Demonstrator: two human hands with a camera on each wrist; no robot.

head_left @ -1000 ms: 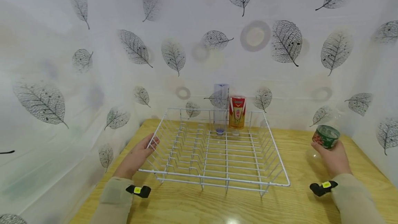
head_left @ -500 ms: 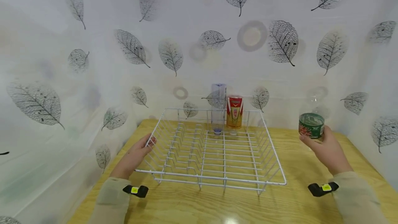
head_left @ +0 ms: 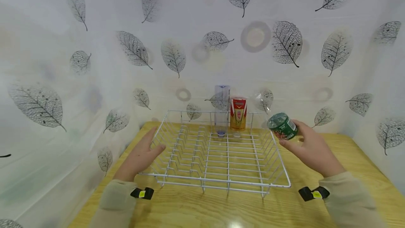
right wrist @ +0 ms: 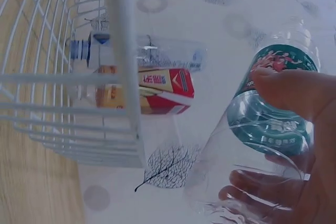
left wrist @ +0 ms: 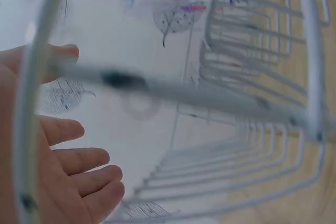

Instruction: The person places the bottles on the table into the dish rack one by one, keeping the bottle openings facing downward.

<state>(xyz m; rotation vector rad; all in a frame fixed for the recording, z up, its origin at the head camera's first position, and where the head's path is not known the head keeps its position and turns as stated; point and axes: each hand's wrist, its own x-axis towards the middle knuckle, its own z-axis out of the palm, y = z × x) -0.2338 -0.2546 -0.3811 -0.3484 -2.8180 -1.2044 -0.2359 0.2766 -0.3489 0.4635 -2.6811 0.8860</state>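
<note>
My right hand point(head_left: 311, 149) grips a clear plastic bottle with a green label point(head_left: 282, 126), held tilted over the right rim of a white wire dish rack point(head_left: 229, 178). In the right wrist view, the thumb lies across the green label point(right wrist: 281, 66) and the other fingers show behind the clear plastic. My left hand point(head_left: 139, 157) is at the rack's left side, fingers spread and relaxed, holding nothing. The left wrist view shows its fingers point(left wrist: 94, 182) beyond the rack's wire.
Two bottles stand cap-down at the back of the rack: a clear one with a blue cap point(head_left: 222, 115) and one with a red and gold label point(head_left: 238, 115). The rack sits on a wooden table point(head_left: 190, 208). A leaf-patterned sheet point(head_left: 202, 69) hangs behind.
My right hand has carried the green-labelled bottle leftward from the table's right side to the rack's right rim, and the bottle's tilt has changed. My left thumb has spread away from the fingers.
</note>
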